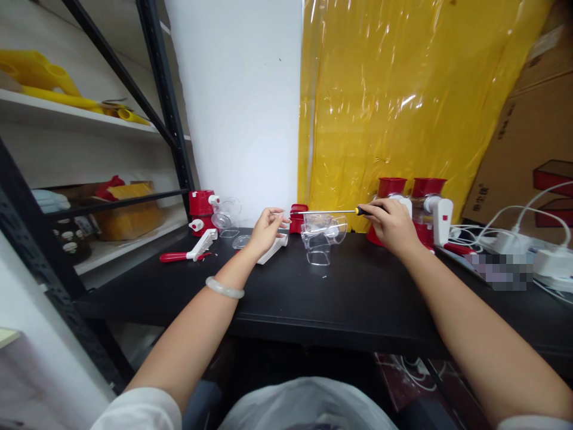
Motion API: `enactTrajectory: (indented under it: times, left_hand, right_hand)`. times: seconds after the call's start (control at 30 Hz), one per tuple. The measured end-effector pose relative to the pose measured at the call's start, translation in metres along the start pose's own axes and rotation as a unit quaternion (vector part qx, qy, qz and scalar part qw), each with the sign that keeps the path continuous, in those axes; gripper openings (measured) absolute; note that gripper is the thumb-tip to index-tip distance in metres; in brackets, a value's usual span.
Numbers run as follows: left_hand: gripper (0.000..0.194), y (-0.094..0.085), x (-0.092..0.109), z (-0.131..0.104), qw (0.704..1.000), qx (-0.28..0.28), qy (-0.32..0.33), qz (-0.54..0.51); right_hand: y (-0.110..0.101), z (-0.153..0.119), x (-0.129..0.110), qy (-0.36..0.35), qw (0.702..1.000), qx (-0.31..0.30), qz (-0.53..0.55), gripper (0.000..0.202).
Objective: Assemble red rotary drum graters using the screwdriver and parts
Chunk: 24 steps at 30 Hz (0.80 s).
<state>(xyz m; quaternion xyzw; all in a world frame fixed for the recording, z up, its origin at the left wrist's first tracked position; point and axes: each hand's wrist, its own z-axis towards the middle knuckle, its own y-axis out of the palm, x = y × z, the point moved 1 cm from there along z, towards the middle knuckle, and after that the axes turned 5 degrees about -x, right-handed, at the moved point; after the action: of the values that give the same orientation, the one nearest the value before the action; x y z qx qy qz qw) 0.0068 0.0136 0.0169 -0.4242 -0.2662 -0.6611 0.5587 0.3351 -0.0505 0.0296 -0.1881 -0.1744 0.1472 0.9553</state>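
A: Starting nearest: what is showing?
B: A pale bracelet point(225, 288) is circling the left wrist. Beyond it, the black counter point(286, 304) is carrying the parts, and a small white fragment point(324, 276) is lying toward its front.

A: State of the right hand point(390, 220)?
B: It is gripping a screwdriver point(333, 211) by its black-and-yellow handle. The shaft is running roughly level across the space between the hands.

A: And the left hand point(270, 226)?
B: Its fingers are bending toward the thumb at the tip end of the shaft. Whether they are pinching the tip or some small part, I cannot tell.

A: What is standing between the hands?
B: A clear plastic housing point(319, 242) is resting on the counter, just beyond the fragment. In this view the shaft is passing across its top; contact is not readable. A white arm piece point(274, 249) is lying beside the left hand, partly covered by it.

A: Farther out?
B: A red-handled crank point(197, 248) is lying at left, with a red block point(202, 206) standing behind it. At right, a pair of red-topped units point(428, 189) is standing near white cables point(501, 218).

A: Backdrop?
B: Yellow film point(376, 107) is hanging beside a white wall point(237, 107).
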Motion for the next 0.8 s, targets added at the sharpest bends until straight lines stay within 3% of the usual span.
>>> enactTrajectory:
  times: [0.07,0.23,0.33,0.43,0.57,0.7,0.8]
  left_hand:
    - [0.05,0.006,-0.009,-0.002,0.999,-0.023,-0.004,0.037]
    - [0.105,0.034,-0.025,-0.001,0.977,-0.166,0.048,0.121]
    - [0.119,0.047,-0.028,0.01,0.976,-0.175,0.053,0.115]
    - [0.114,0.053,-0.033,0.02,0.985,-0.153,0.029,0.08]
    - [0.088,0.053,-0.037,0.017,0.99,-0.13,0.017,0.058]
    - [0.078,0.047,-0.026,0.007,0.985,-0.088,0.057,0.139]
    - [0.078,0.039,-0.014,0.005,0.964,-0.041,0.117,0.234]
  right_hand:
    - [0.001,-0.001,0.006,0.02,1.0,0.013,0.019,0.031]
    - [0.006,-0.005,0.025,0.092,0.992,0.032,0.078,0.029]
    - [0.008,-0.008,0.034,0.117,0.988,0.025,0.093,0.026]
    - [0.006,-0.011,0.041,0.138,0.986,0.017,0.087,0.025]
    - [0.004,-0.012,0.046,0.161,0.984,0.018,0.07,0.024]
    - [0.002,-0.012,0.046,0.168,0.984,0.033,0.058,0.023]
    - [0.002,-0.013,0.047,0.172,0.983,0.031,0.049,0.023]
